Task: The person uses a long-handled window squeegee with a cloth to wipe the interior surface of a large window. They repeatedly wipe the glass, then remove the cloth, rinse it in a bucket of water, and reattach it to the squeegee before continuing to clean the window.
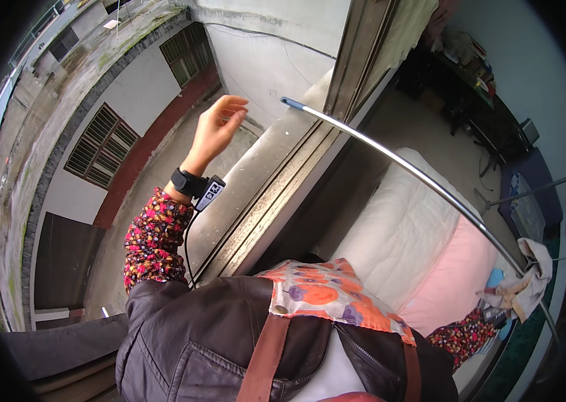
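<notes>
My left hand is raised over the outer side of the window sill, fingers loosely bent with the thumb apart, holding nothing. Close to its fingertips is the blue end cap of a long shiny metal pole. The pole slants across the window frame and over the bedding toward the lower right. There my right hand is closed on a pale, brown-stained cloth that lies against the pole. The cloth partly hides its fingers, so whether they also grip the pole is unclear.
The open window's metal track and ledge run diagonally before me. Outside is a courtyard with a barred window. Inside are a white quilt, pink bedding, a dark desk and a thin metal rack.
</notes>
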